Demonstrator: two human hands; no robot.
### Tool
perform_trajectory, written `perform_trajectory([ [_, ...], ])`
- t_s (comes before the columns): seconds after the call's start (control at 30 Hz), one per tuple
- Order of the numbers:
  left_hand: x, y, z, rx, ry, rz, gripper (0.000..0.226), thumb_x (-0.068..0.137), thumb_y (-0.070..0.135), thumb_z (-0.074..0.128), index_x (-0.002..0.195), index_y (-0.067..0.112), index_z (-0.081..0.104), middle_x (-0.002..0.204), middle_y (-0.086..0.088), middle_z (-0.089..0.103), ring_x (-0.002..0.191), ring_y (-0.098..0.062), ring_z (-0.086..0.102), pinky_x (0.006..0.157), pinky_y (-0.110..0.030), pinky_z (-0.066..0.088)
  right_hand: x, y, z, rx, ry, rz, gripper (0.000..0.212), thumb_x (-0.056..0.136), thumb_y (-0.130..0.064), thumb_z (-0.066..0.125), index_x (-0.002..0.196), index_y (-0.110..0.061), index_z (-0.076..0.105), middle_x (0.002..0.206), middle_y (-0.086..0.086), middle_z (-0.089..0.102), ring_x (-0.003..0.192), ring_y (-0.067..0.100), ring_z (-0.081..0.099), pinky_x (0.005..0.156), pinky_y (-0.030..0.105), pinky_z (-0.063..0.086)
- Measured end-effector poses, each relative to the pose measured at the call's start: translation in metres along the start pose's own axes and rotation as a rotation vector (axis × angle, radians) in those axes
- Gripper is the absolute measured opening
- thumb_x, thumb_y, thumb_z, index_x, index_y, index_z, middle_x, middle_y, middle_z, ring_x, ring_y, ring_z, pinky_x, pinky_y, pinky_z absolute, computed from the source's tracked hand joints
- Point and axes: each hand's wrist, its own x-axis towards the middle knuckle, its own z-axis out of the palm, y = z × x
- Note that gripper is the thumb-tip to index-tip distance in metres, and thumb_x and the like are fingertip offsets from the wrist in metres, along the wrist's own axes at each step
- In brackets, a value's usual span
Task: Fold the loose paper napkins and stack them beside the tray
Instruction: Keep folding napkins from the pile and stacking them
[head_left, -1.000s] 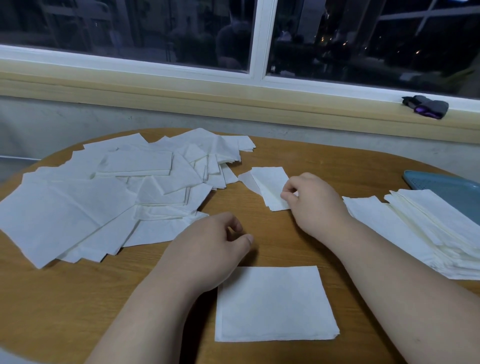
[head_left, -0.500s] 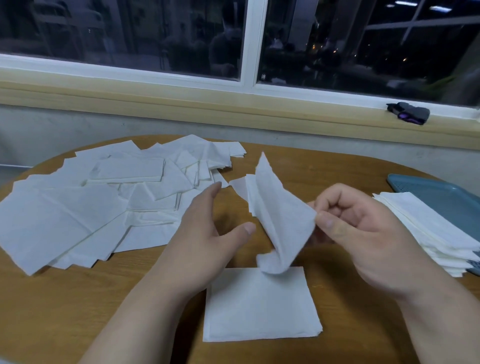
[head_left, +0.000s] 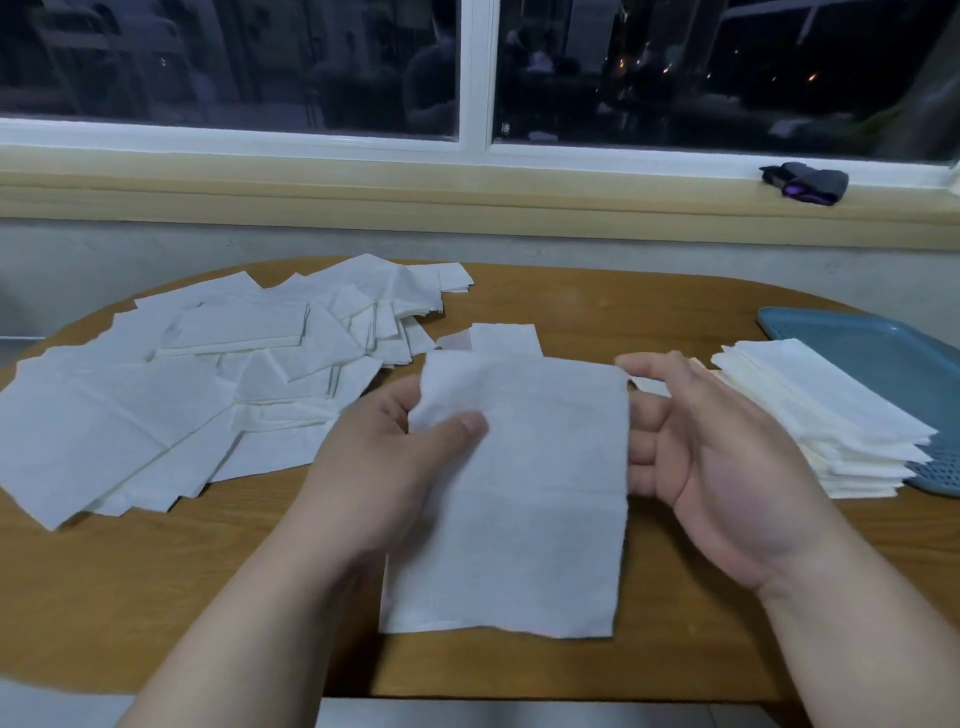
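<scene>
I hold a white paper napkin (head_left: 530, 467) spread out flat above the table, between both hands. My left hand (head_left: 395, 457) pinches its upper left corner with thumb on top. My right hand (head_left: 696, 447) grips its upper right edge, palm turned toward me. The held napkin hides most of another napkin (head_left: 410, 613) lying flat on the table below it. A heap of loose napkins (head_left: 182, 395) covers the table's left side. A stack of folded napkins (head_left: 821, 415) rests at the right, overlapping the near left edge of the blue tray (head_left: 857, 338).
The round wooden table (head_left: 156, 597) ends close to me at the bottom. A small folded napkin (head_left: 504, 338) lies behind the held one. A dark purple-and-grey object (head_left: 805, 182) sits on the window sill at the back right.
My right hand lifted a napkin from the table's middle and brought it toward me. My left hand came up and took its other corner, and the napkin is now stretched out between both hands.
</scene>
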Motion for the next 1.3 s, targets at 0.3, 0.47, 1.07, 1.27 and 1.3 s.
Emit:
perform_trajectory([
  [0.3, 0.006, -0.011, -0.004, 0.262, 0.168, -0.028, 0.021, 0.086, 0.028, 0.073, 0.105, 0.035, 0.068, 0.094, 0.013, 0.076, 0.08, -0.011, 0.075, 0.083, -0.045, 0.06, -0.001, 0.029, 0.012, -0.406, 0.059, 0.079, 0.063, 0.092, -0.006, 0.065, 0.141, -0.038, 0.041, 0.08, 0.002, 0.073, 0.052, 0.016, 0.063, 0.053, 0.034, 0.047],
  [0.47, -0.008, -0.013, -0.011, 0.646, 0.149, 0.111, 0.048, 0.083, 0.043, 0.071, 0.126, 0.046, 0.049, 0.112, 0.024, 0.054, 0.081, 0.011, 0.059, 0.067, -0.013, 0.045, -0.002, 0.034, 0.006, -0.376, 0.103, 0.125, 0.065, 0.091, -0.002, 0.062, 0.144, -0.033, 0.04, 0.076, 0.0, 0.071, 0.045, 0.019, 0.058, 0.044, 0.03, 0.046],
  [1.07, -0.052, -0.039, 0.034, 1.13, -0.263, 0.722, 0.076, 0.069, 0.068, 0.064, 0.135, 0.036, 0.046, 0.139, 0.011, 0.044, 0.131, -0.011, 0.04, 0.103, -0.021, 0.037, -0.027, 0.017, -0.03, 0.2, 0.255, 0.409, 0.032, 0.095, 0.004, 0.055, 0.122, -0.011, 0.063, 0.089, 0.017, 0.077, 0.07, 0.02, 0.074, 0.052, 0.028, 0.056],
  [1.27, -0.051, -0.05, 0.065, 1.207, -0.217, 0.838, 0.049, 0.07, 0.037, 0.067, 0.116, 0.024, 0.058, 0.12, 0.004, 0.055, 0.106, -0.022, 0.054, 0.084, -0.039, 0.051, -0.038, 0.015, -0.049, 0.248, 0.327, 0.409, 0.029, 0.094, 0.006, 0.053, 0.118, -0.008, 0.062, 0.081, 0.016, 0.076, 0.069, 0.022, 0.073, 0.059, 0.031, 0.058],
  [1.3, -0.05, -0.052, 0.068, 1.205, -0.206, 0.86, 0.04, 0.07, 0.032, 0.064, 0.109, 0.023, 0.061, 0.114, 0.004, 0.056, 0.1, -0.022, 0.055, 0.079, -0.039, 0.05, -0.04, 0.014, -0.051, 0.243, 0.339, 0.401, 0.029, 0.094, 0.007, 0.053, 0.118, -0.008, 0.062, 0.082, 0.016, 0.075, 0.068, 0.022, 0.073, 0.057, 0.03, 0.059],
])
